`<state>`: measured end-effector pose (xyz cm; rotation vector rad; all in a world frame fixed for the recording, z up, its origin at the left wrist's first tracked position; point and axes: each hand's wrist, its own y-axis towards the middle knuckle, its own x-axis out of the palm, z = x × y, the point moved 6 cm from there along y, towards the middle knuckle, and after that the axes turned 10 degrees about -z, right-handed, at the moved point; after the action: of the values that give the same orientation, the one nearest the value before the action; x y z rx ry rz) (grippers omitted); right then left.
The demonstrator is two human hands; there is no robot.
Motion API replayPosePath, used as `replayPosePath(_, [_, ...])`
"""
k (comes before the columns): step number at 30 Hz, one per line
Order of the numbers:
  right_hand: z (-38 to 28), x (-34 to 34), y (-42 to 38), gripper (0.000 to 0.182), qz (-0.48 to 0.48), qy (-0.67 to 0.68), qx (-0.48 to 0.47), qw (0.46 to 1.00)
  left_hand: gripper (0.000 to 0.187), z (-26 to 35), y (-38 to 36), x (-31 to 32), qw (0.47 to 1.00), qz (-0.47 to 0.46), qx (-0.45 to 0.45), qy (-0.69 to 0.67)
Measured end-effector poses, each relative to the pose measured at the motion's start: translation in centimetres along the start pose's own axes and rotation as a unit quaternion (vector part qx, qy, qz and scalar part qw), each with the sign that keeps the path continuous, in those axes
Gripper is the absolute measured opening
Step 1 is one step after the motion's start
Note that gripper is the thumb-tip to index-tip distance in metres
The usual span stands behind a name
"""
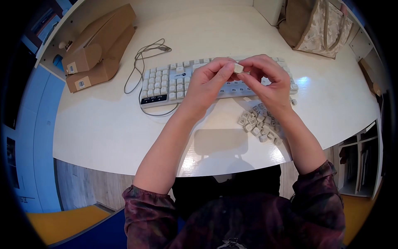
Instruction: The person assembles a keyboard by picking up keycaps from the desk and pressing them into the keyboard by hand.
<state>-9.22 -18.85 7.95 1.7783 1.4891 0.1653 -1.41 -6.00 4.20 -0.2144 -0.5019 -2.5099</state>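
- The left hand [209,79] is closing thumb and forefinger on one side of a pale keycap [238,68].
- The right hand [269,76] is pinching the keycap's other side, so both hands are gripping it together.
- The keyboard [182,81] is lying beneath the grip and stretching out to both sides.
- Just below the grip, a bare stretch [234,89] of the keyboard is showing without caps.
- A pile of loose keycaps [257,124] is lying nearer the body than the grip, beside the right wrist.
- A grey cable [143,56] is looping left of the grip.
- Farther left, cardboard packaging [93,47] is resting on the desk [103,133].
- A bag [317,31] is standing beyond the grip, to the right.
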Motion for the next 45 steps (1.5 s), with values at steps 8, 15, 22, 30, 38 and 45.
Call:
replayPosePath(8, [-0.3, 0.1, 0.0, 0.023, 0.001, 0.001, -0.010, 1.000, 0.023, 0.4, 0.0, 0.0, 1.000, -0.009, 0.013, -0.006])
replayPosePath(15, [-0.1, 0.1, -0.1, 0.023, -0.002, 0.002, -0.006, 1.000, 0.022, 0.4, -0.1, -0.1, 1.000, -0.008, 0.014, 0.005])
replayPosePath(22, [0.0, 0.1, -0.1, 0.023, -0.001, -0.007, -0.006, 1.000, 0.020, 0.2, -0.3, -0.2, 1.000, -0.005, 0.009, 0.008])
replayPosePath(30, [-0.3, 0.1, -0.2, 0.021, 0.002, -0.008, -0.005, 1.000, 0.020, 0.3, -0.1, -0.3, 1.000, -0.002, 0.017, 0.020])
replayPosePath(38, [0.2, 0.2, -0.1, 0.019, 0.003, -0.025, 0.020, 0.999, 0.021, 2.7, -0.4, -3.8, 0.962, 0.156, 0.039, 0.220])
replayPosePath(45, [2.1, 1.9, 0.4, 0.018, -0.051, -0.065, 0.071, 0.994, 0.027, 3.4, -0.9, -6.3, 0.764, 0.184, 0.103, 0.609])
